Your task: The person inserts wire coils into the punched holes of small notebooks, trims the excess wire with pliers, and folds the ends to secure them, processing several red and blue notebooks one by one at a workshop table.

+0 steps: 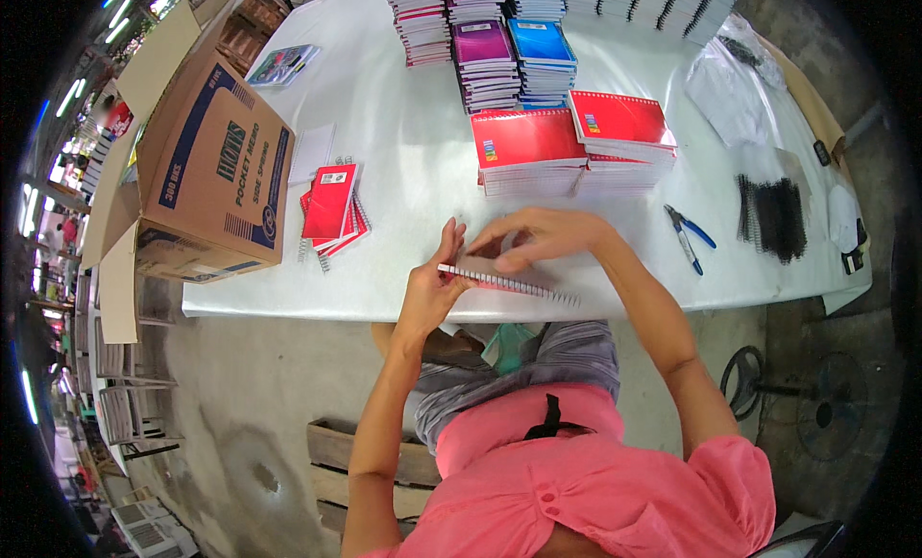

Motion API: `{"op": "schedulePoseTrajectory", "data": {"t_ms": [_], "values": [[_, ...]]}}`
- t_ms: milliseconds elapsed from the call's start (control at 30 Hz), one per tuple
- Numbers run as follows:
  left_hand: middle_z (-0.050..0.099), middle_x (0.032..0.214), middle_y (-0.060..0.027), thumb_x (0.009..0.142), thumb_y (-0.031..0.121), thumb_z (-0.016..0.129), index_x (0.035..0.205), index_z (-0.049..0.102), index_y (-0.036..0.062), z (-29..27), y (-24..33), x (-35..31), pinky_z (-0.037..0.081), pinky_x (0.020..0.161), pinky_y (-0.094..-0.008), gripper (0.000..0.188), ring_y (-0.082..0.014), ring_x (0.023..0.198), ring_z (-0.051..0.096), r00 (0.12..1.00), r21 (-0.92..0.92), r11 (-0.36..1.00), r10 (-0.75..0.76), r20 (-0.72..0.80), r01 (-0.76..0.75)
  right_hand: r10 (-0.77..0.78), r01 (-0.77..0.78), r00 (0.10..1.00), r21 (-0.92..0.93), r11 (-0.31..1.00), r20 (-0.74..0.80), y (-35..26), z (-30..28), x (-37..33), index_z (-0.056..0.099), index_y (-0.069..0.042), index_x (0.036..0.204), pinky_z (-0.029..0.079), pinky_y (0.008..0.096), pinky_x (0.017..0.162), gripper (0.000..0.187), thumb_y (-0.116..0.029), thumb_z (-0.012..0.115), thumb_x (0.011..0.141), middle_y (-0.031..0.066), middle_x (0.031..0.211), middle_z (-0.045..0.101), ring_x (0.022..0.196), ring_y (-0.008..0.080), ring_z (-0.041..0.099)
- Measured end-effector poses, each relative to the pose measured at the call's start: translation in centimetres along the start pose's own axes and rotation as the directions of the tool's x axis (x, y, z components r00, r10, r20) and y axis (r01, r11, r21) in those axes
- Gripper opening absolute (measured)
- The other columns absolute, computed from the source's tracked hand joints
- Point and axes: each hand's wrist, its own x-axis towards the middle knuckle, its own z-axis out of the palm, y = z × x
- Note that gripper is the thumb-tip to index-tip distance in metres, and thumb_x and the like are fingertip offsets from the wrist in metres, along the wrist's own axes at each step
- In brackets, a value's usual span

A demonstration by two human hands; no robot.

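Note:
At the table's near edge, my left hand [432,287] grips a small spiral notebook [495,281] by its left end, thumb and fingers around it. The notebook is tilted with its wire coil toward me, and the coil's loose end sticks out past the right edge. Over the notebook hovers my right hand [545,239], fingers bent and thumb apart from them, the thumb close to the greyish cover. Whether the thumb touches the cover I cannot tell. Beyond my hands lie stacks of red notebooks [528,138]. Blue-handled pliers [688,239] rest to the right.
An open cardboard box [216,164] stands at the left table edge beside a few red notebooks [329,205]. Purple notebooks [483,44] and blue notebooks [542,44] are piled at the back. Black wire coils [771,217] lie at right, near a plastic bag [735,87].

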Motion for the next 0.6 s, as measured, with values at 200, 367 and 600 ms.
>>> {"op": "schedulePoseTrajectory", "data": {"t_ms": [200, 367, 600], "values": [[0.042, 0.149, -0.0184, 0.084, 0.022, 0.074, 0.154, 0.018, 0.0090, 0.1, -0.4, -0.1, 0.046, 0.100, -0.0332, 0.090, -0.0261, 0.132, 0.048, 1.000, 0.035, 0.999, 0.017, -0.017, -0.016, -0.126, 0.124, 0.991, -0.038, 0.992, -0.040, 0.0, 0.0, 0.6, 0.059, -0.007, 0.130, 0.048, 0.0332, 0.089, 0.053, -0.036, 0.070, 0.087, 0.0106, 0.118, 0.064, 0.106, 0.0195, 0.060], [0.041, 0.150, -0.0179, 0.087, 0.020, 0.071, 0.153, 0.020, 0.0068, 0.0, 0.2, -0.1, 0.042, 0.106, -0.0343, 0.085, -0.0255, 0.134, 0.046, 1.000, -0.015, 1.000, -0.025, -0.002, 0.025, 0.025, -0.079, 0.986, -0.324, 0.943, -0.167, 0.3, -0.3, -0.7, 0.060, -0.006, 0.127, 0.048, 0.0372, 0.091, 0.055, -0.041, 0.070, 0.086, 0.0156, 0.121, 0.062, 0.111, 0.0268, 0.058], [0.037, 0.154, -0.0114, 0.097, 0.037, 0.057, 0.151, 0.029, 0.0038, -0.8, 0.5, -0.8, 0.025, 0.117, -0.0364, 0.069, -0.0232, 0.142, 0.033, 0.978, -0.219, 0.975, 0.074, 0.194, -0.030, -0.085, -0.384, 0.860, -0.747, 0.542, -0.504, 1.3, 2.2, -6.5, 0.062, -0.006, 0.122, 0.039, 0.0414, 0.102, 0.045, -0.031, 0.069, 0.086, 0.0163, 0.112, 0.063, 0.114, 0.0335, 0.054]]}}
